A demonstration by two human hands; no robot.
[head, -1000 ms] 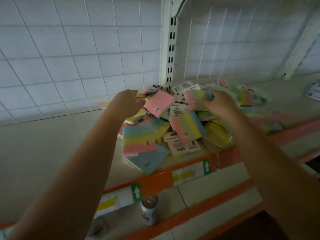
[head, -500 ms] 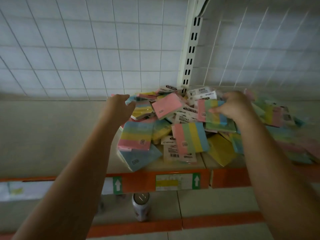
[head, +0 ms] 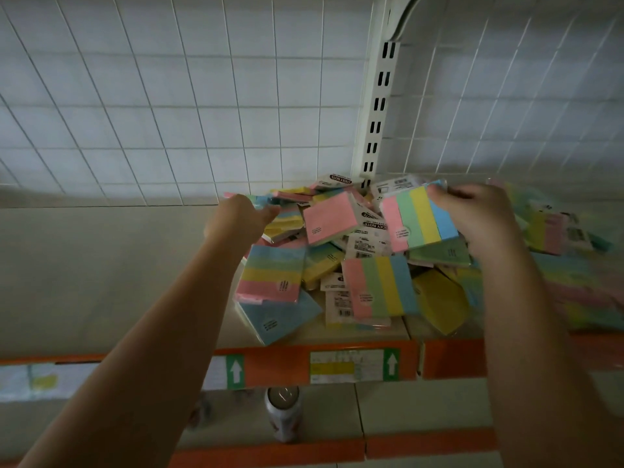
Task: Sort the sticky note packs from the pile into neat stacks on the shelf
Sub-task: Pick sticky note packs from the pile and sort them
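1. The right hand (head: 479, 217) grips a striped pack (head: 417, 219), lifted above the pile (head: 337, 258) on the shelf (head: 101, 265).
2. The left hand (head: 236, 219) reaches into the pile's left edge; its grip cannot be told.

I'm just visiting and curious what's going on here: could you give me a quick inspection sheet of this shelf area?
Surface: beige shelf, orange front edge, bare to the left of the pile.
Job's things: jumbled pile of sticky note packs; no neat stacks seen.
Clutter: drink can on the lower shelf.
Hands: right hand grips a four-colour pack; left hand reaches into the pile, fingers hidden.
Cables: nothing seen.
Surroundings: white wire-grid back panel, slotted upright.
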